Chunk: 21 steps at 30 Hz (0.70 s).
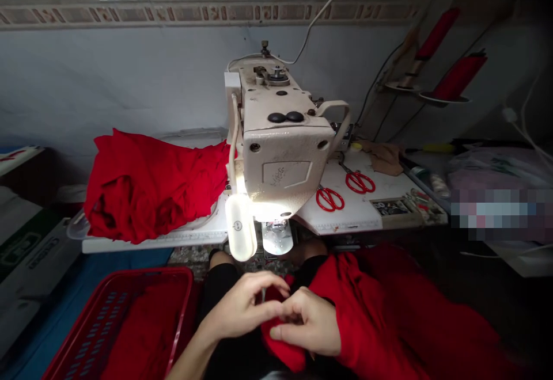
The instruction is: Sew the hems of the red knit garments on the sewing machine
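Above my lap, my left hand (250,305) and my right hand (309,322) meet at the fingertips over a piece of red cloth (283,351). Both hands are closed on this cloth, with thumbs and fingers pinched together; the exact grip is partly hidden by the fingers. More red fabric (367,311) lies around my right wrist and spreads away to the right. Just beyond my hands stands a white sewing machine (287,161), its lit lamp (241,227) hanging on the left. Below its head, the round-ended sewing arm (277,239) points towards me.
A heap of red cloth (151,187) rests on the table left of the machine. A red basket (188,293) with red cloth inside stands at lower left. Two red-handled scissors (330,199) lie right of the machine, near a small parts tray (393,207). Red thread cones (460,78) stand behind.
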Each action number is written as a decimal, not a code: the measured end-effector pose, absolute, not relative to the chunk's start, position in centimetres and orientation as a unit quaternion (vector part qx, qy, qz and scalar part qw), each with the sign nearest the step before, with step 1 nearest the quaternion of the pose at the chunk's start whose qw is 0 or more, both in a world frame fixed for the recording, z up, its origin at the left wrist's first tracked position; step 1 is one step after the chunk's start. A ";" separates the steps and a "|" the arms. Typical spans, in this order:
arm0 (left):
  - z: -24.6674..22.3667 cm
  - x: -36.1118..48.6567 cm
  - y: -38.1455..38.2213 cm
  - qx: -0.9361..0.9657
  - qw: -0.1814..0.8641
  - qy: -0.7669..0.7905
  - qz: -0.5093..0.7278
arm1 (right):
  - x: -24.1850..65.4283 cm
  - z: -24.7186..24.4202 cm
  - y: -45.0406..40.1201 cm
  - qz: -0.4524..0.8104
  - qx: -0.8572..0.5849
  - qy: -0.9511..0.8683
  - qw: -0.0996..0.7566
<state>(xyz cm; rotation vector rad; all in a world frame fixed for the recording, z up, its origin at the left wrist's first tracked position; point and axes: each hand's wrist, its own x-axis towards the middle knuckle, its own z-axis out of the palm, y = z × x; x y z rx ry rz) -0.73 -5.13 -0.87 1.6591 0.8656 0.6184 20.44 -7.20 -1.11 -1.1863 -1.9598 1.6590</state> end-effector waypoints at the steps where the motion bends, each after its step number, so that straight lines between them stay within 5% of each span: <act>1: -0.9 -0.4 -5.2 0.717 0.564 0.344 0.223 | 20.7 -0.9 -7.0 0.569 -0.401 -0.703 0.147; 5: -1.5 -0.4 -5.2 0.712 0.587 0.342 0.180 | 22.2 -1.2 -6.3 0.581 -0.423 -0.680 0.143; 11: -2.0 -1.6 -5.1 0.595 0.584 0.463 0.300 | 22.7 -1.8 -5.1 0.574 -0.480 -0.579 0.324; 15: -2.0 -1.9 -5.0 0.523 0.604 0.447 0.403 | 22.0 -0.9 -4.4 0.567 -0.480 -0.557 0.372; 21: -0.3 -2.3 -4.2 0.654 0.435 0.469 0.404 | 21.7 1.5 -4.2 0.479 -0.486 -0.608 0.405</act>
